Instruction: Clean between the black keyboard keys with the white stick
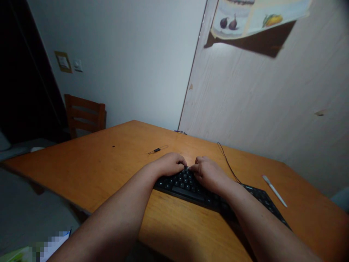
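Note:
A black keyboard (185, 185) lies at a slant on the wooden table, partly covered by my hands and right forearm. At its far edge, my left hand (171, 163) is closed, with thumb and curled fingers over the upper keys. My right hand (209, 174) faces it from the other side, also closed, its fingertips close to the left ones. Between the fingertips shows a tiny whitish spot (188, 167), too small to name. What either hand pinches is hidden. A thin black cable (227, 162) runs from the keyboard toward the wall.
A white-handled brush (275, 191) lies right of the keyboard. Beyond my left hand is a small black piece with thin wire loops (157, 150); farther left, a tiny dark bit (113, 146). A wooden chair (85, 113) stands past the table (81, 163), which meets the wall behind.

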A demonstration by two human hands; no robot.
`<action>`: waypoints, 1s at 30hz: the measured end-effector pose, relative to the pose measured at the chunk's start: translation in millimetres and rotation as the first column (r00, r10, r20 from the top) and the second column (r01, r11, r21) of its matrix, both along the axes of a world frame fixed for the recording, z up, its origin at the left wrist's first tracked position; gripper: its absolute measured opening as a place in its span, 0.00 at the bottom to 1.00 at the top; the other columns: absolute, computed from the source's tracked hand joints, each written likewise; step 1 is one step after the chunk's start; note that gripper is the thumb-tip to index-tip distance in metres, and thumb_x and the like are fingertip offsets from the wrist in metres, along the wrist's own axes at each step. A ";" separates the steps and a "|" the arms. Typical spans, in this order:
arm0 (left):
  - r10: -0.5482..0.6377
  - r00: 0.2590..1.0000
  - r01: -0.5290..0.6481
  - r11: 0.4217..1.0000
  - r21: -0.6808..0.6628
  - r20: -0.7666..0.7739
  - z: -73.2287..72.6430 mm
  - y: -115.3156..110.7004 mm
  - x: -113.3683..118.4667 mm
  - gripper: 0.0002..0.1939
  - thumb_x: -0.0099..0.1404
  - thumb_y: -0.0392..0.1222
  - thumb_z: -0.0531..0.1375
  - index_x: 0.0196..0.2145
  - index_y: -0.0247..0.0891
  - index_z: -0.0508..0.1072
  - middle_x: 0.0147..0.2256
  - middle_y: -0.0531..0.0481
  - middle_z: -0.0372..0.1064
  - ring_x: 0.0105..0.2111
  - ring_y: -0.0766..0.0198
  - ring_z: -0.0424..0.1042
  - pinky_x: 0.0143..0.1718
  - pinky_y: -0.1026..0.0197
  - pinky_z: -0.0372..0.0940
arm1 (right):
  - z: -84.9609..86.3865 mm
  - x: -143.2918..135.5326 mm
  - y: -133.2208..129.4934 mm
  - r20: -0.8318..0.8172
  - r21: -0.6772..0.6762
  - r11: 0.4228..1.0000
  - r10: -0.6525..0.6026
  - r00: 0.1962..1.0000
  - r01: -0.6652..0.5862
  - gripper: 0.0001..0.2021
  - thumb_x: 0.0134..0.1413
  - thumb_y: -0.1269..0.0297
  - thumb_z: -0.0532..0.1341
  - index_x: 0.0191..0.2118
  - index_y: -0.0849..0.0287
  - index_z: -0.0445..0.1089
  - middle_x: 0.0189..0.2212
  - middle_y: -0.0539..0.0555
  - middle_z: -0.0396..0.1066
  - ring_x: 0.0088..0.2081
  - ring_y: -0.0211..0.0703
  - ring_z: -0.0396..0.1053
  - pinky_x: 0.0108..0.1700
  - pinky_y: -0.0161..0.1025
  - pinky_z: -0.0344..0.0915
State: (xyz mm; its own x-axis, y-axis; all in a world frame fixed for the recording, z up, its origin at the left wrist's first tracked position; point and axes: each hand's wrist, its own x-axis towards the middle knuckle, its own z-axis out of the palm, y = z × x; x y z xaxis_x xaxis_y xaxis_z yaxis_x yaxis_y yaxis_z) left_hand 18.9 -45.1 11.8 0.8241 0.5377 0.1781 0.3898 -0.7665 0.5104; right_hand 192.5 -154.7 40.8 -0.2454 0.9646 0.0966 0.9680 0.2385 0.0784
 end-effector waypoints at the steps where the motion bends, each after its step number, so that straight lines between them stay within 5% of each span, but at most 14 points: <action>1: -0.002 1.000 0.002 1.000 0.005 -0.002 -0.2 0.5 0.1 0.15 0.59 0.37 0.56 0.40 0.42 0.80 0.40 0.50 0.78 0.40 0.59 0.73 0.43 0.63 0.64 | -0.4 -0.3 0.2 0.001 0.004 1.000 -0.005 1.000 0.005 0.15 0.56 0.70 0.55 0.42 0.54 0.78 0.35 0.58 0.67 0.41 0.48 0.62 0.38 0.40 0.55; 30: -0.008 0.999 0.009 0.999 0.045 -0.033 -2.4 1.4 0.5 0.16 0.60 0.38 0.55 0.41 0.42 0.79 0.41 0.52 0.78 0.40 0.61 0.74 0.43 0.64 0.64 | -0.7 -2.1 -0.1 -0.011 -0.023 0.999 -0.040 0.999 0.040 0.16 0.56 0.71 0.54 0.43 0.53 0.78 0.35 0.57 0.67 0.41 0.47 0.63 0.40 0.39 0.55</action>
